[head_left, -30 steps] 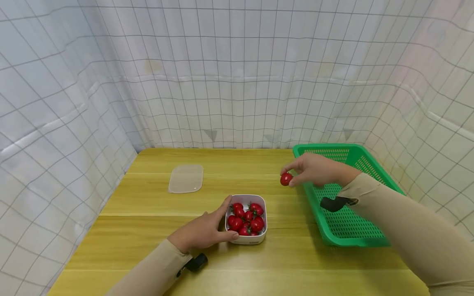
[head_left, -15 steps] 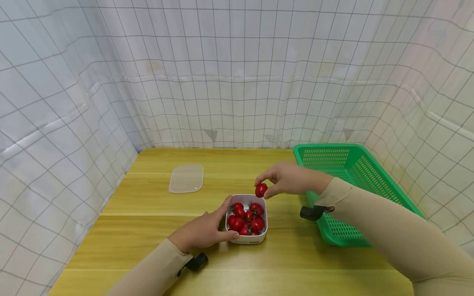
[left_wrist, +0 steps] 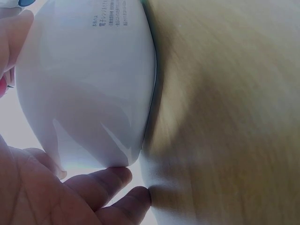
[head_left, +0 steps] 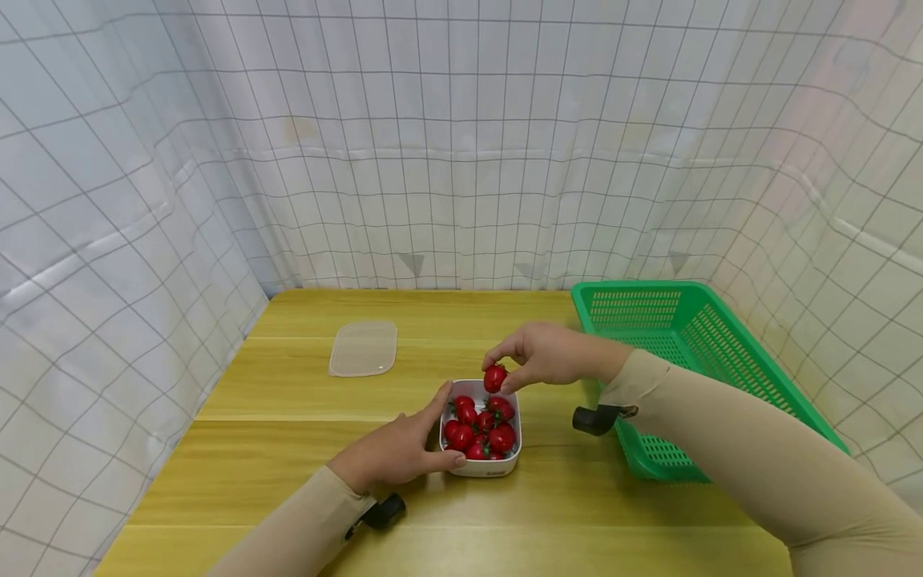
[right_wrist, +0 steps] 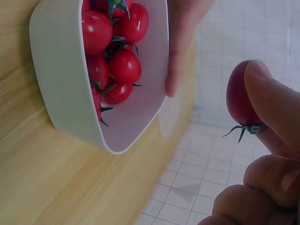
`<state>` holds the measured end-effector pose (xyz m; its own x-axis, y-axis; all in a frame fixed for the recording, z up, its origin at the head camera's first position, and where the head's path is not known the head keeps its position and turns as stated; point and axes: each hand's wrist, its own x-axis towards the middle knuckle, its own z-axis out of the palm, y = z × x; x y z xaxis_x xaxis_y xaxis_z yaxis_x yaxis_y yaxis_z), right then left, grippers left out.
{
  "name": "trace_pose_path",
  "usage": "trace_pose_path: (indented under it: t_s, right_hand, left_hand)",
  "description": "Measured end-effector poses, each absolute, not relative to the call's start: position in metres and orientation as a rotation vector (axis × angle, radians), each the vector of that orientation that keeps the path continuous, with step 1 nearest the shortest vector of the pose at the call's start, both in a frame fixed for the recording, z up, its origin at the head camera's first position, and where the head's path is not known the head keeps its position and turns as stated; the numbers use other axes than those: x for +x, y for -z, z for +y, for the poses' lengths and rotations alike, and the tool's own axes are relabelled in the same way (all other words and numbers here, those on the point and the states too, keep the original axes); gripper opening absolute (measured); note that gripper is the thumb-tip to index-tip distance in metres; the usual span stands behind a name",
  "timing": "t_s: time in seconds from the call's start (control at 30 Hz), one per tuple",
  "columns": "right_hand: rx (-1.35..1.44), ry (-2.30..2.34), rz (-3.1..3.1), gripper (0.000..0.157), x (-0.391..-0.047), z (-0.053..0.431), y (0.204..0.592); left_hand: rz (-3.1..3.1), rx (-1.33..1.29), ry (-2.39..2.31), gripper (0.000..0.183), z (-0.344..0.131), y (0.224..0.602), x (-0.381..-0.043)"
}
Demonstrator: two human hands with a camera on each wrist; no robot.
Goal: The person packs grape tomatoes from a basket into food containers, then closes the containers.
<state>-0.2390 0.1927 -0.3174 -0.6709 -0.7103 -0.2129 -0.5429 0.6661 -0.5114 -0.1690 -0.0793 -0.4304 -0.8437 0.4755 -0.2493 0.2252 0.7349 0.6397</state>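
A white square container (head_left: 485, 471) holding several red cherry tomatoes (head_left: 501, 437) stands on the wooden table. My left hand (head_left: 392, 453) grips its left side, thumb at the front and index finger at the back corner. In the left wrist view, lower fingertips (left_wrist: 119, 174) meet the container's white wall (left_wrist: 89, 79). Over the container's back edge, my right hand (head_left: 548, 353) pinches one cherry tomato (head_left: 494, 378) between thumb and fingers. The right wrist view shows that cherry tomato (right_wrist: 238, 93) with its green stem end downward in the picture, apart from the container (right_wrist: 61, 70).
A green plastic basket (head_left: 582, 308) with slotted walls stands on the right, partly behind the right forearm. Toward the back left lies a flat translucent lid (head_left: 364, 349) on the table (head_left: 252, 449). White gridded curtains (head_left: 461, 160) enclose the back and sides.
My right hand has carried the cherry tomato leftward from beside the green basket to over the container's back edge, slightly lower. The left hand and container have stayed put.
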Motion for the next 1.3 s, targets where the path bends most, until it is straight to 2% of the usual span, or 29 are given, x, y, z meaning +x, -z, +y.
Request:
trace_pose_path:
  t_s: [0.67, 0.8, 1.07, 1.3]
  right_hand:
    - [-0.978, 0.646, 2.436, 0.048, -0.239, 0.196, 0.322]
    - [-0.852, 0.762, 2.508, 0.049, -0.250, 0.226, 0.317]
    - [-0.514, 0.853, 2.747, 0.047, -0.286, 0.337, 0.331]
    - [-0.501, 0.668, 2.748, 0.051, -0.300, 0.390, 0.365]
  left_hand:
    - [2.535, 0.568, -0.869, 0.112, -0.077, 0.430, -0.168]
    - [2.541, 0.577, -0.877, 0.112, -0.077, 0.431, -0.168]
    - [2.555, 0.570, -0.875, 0.112, -0.078, 0.430, -0.168]
    - [2.551, 0.555, -0.880, 0.112, -0.079, 0.431, -0.167]
